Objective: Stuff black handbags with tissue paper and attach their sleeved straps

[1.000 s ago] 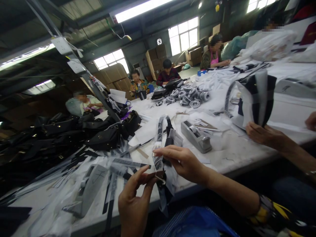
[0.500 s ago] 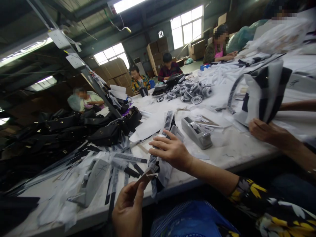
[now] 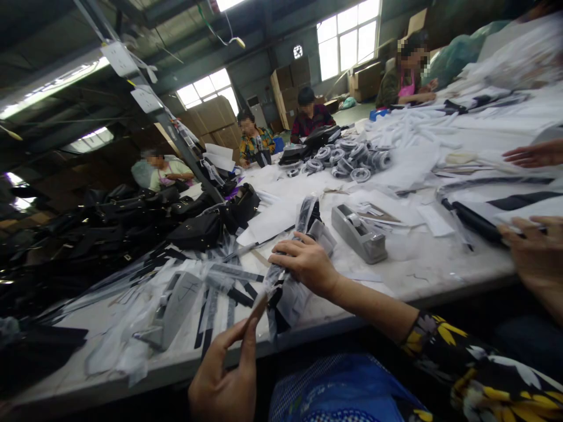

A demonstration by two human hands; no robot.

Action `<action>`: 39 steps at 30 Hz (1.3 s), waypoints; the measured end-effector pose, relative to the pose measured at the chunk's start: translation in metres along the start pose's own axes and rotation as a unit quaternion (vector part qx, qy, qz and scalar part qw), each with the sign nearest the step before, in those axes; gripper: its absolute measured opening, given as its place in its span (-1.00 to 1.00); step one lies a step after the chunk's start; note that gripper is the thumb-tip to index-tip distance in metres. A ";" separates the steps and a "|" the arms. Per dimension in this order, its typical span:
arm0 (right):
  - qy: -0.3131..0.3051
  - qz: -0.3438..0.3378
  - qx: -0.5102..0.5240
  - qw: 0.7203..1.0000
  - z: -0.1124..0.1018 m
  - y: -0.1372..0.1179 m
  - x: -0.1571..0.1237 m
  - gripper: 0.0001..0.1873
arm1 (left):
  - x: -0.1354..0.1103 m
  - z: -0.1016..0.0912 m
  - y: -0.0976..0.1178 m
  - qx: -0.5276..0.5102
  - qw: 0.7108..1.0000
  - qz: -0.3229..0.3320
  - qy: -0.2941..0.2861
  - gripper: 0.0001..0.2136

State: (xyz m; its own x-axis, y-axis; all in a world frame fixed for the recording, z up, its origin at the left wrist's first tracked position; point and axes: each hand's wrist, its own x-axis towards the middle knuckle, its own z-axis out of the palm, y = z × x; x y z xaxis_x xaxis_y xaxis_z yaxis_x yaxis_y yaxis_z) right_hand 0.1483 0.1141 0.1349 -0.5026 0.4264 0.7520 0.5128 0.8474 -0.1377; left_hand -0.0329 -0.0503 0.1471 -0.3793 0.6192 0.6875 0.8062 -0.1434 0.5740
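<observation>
My left hand (image 3: 226, 372) pinches one end of a flat brown tag (image 3: 259, 308) between thumb and fingers at the table's front edge. Its other end reaches a black bag (image 3: 285, 305) partly wrapped in white paper. My right hand (image 3: 305, 264) is closed over the bag's strap (image 3: 307, 215), which is covered in clear plastic film. The palm hides part of the strap and the bag's middle. A grey tape dispenser (image 3: 358, 234) stands to the right of my right hand; a second tape dispenser (image 3: 169, 310) is left of the bag.
Plastic-wrapped black straps (image 3: 231, 284) lie left of the bag. Black bags (image 3: 118, 228) are heaped at the far left, and wrapped rings (image 3: 352, 158) are piled farther back. At right, a co-worker's hands (image 3: 534, 246) handle another wrapped item. Several people sit across the table.
The brown tag now lies more edge-on in my left hand. The co-worker at right has lowered the wrapped bag onto the table. The view has shifted slightly.
</observation>
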 end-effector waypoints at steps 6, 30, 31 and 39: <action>0.010 -0.015 -0.001 1.000 -0.008 0.008 0.006 -0.72 | 0.026 -0.030 0.024 0.081 0.950 0.297 -0.050 -0.77; 0.118 -0.066 0.064 0.989 -0.001 -0.004 0.007 -0.75 | 0.004 0.068 0.013 -0.182 0.964 -0.156 -0.119 -0.67; 0.116 -0.062 0.057 0.990 -0.002 -0.005 0.007 -0.75 | -0.003 0.068 0.012 -0.182 0.961 -0.178 -0.107 -0.70; 0.104 -0.051 0.059 0.992 -0.003 -0.005 0.008 -0.72 | 0.000 0.049 0.003 -0.208 0.960 -0.159 -0.100 -0.72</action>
State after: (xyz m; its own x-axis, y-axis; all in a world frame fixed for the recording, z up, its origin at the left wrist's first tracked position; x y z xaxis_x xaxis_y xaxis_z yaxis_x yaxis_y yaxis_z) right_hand 0.1437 0.1121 0.1430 -0.3876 0.2725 0.8806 0.3758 0.9190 -0.1189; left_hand -0.0087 -0.0130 0.1272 -0.4484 0.8122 0.3732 0.3975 -0.1928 0.8971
